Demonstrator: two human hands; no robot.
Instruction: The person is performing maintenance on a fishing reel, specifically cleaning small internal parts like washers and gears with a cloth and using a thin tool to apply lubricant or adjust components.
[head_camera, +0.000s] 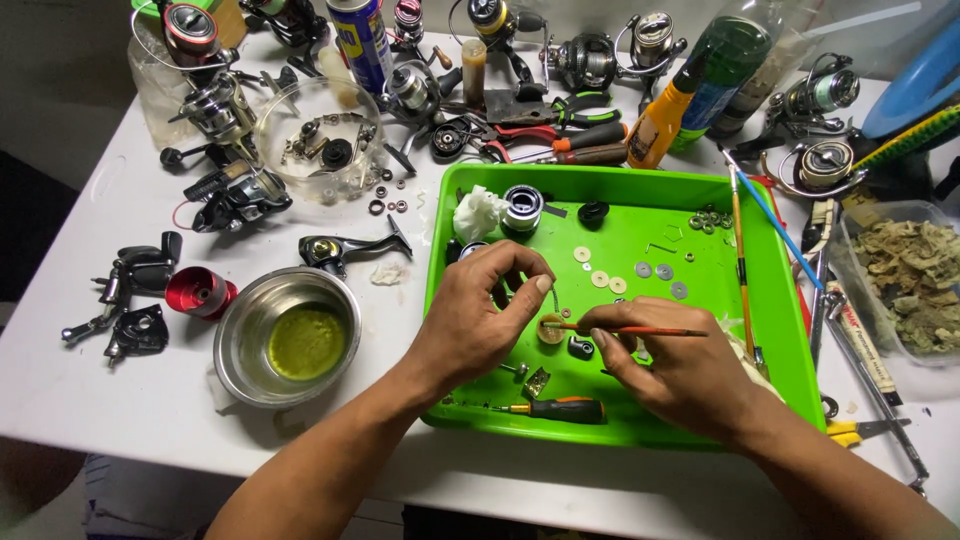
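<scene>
Over a bright green tray (770, 300), my left hand (480, 315) pinches a small round yellowish part (551, 330) between thumb and forefinger. My right hand (680, 365) grips a thin orange-handled brush (640, 331) lying level, its tip touching that part. Several small washers (600, 278) lie scattered on the tray floor above my hands. A black-and-orange screwdriver (560, 408) rests on the tray near its front edge, below my hands.
A steel bowl of greenish liquid (290, 338) stands left of the tray. Fishing reels and reel parts (225, 190), a clear bowl of pieces (320, 140), pliers (545, 115), bottles (665, 115) and a spray can (362, 45) crowd the white table's back. Tools lie right of the tray.
</scene>
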